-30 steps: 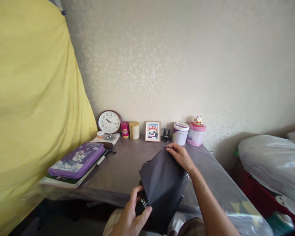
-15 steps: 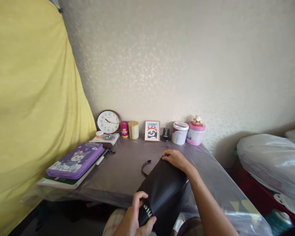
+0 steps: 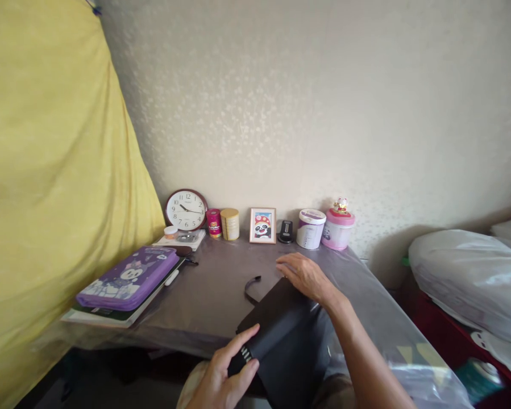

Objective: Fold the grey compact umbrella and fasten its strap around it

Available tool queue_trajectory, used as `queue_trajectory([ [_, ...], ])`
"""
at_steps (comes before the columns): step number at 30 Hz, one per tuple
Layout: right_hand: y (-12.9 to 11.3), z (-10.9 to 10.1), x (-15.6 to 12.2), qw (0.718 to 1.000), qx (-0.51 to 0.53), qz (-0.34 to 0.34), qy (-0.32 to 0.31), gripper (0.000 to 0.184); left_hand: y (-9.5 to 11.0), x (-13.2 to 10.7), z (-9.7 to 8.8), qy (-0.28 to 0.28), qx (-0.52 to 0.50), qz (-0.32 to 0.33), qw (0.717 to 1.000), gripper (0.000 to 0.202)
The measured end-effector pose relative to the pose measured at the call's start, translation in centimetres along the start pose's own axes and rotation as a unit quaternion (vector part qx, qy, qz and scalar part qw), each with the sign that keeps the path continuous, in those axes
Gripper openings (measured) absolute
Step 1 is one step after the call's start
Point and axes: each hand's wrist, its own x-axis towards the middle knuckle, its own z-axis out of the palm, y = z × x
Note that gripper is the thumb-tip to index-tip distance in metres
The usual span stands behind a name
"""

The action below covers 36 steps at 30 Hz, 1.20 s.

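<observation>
A black umbrella, its canopy fabric loosely folded, lies slantwise over the table's near edge and my lap. My left hand is wrapped round its near end, thumb and forefinger on a dark handle with pale lettering. On the far end of the fabric rests my right hand, its fingers stretched out to the left over the top edge. A thin dark strap curls out from the umbrella's left side onto the table.
The table has a clear plastic cover. At left lies a purple case on books. Along the wall stand a clock, tins, a picture frame and tubs. A white plastic-wrapped bundle is at right.
My right hand has gone from pinching the fabric's far corner to lying over it with fingers extended. My left hand and the handle have shifted slightly left, and the handle has turned.
</observation>
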Motion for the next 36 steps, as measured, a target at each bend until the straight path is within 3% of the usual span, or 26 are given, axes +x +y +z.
queue_trajectory([
  [2, -1.2, -0.5, -0.5, 0.997, 0.038, -0.059, -0.045, 0.029, 0.2, 0.4, -0.4, 0.005, -0.026, -0.008, 1.000, 0.047],
  [4, -1.5, -0.5, -0.6, 0.995, 0.032, -0.083, -0.051, 0.030, 0.2, 0.8, -0.8, -0.003, -0.059, -0.027, 0.998, 0.051],
  [6, -0.6, -0.3, -0.4, 0.998, 0.009, -0.058, 0.024, 0.026, 0.1, 1.1, -1.1, -0.017, -0.099, -0.047, 0.994, 0.055],
  [8, 1.3, -0.2, -0.2, 0.990, 0.024, 0.007, 0.140, 0.023, -0.1, 1.4, -1.3, -0.020, -0.143, -0.064, 0.987, 0.062],
  [11, 4.8, -0.2, -0.5, 0.949, 0.115, 0.163, 0.242, 0.033, -0.2, 1.8, -1.7, -0.002, -0.202, -0.078, 0.976, 0.075],
  [13, 6.4, -0.2, -1.1, 0.923, 0.201, 0.240, 0.221, 0.039, 0.1, 2.2, -2.3, 0.011, -0.229, -0.069, 0.971, 0.077],
  [15, 6.9, 0.0, -1.7, 0.896, 0.316, 0.281, 0.136, 0.043, 0.7, 2.5, -3.0, 0.023, -0.243, -0.051, 0.969, 0.073],
  [18, 6.1, 0.2, -2.4, 0.843, 0.443, 0.304, -0.018, 0.046, 1.8, 3.0, -3.9, 0.049, -0.248, -0.035, 0.967, 0.070],
  [20, 5.3, 0.3, -2.7, 0.823, 0.474, 0.303, -0.074, 0.046, 2.6, 3.2, -4.3, 0.068, -0.248, -0.030, 0.966, 0.068],
  [26, 4.7, 0.5, -3.0, 0.844, 0.485, 0.219, -0.068, 0.032, 3.6, 3.5, -4.7, 0.106, -0.264, -0.029, 0.958, 0.068],
  [30, 5.2, 0.1, -3.2, 0.853, 0.485, 0.175, -0.081, 0.028, 2.7, 3.9, -5.1, 0.101, -0.277, -0.030, 0.955, 0.066],
  [36, 5.0, -2.1, -3.8, 0.873, 0.467, 0.111, -0.091, 0.034, 1.5, 4.5, -5.4, 0.095, -0.287, -0.023, 0.953, 0.060],
])
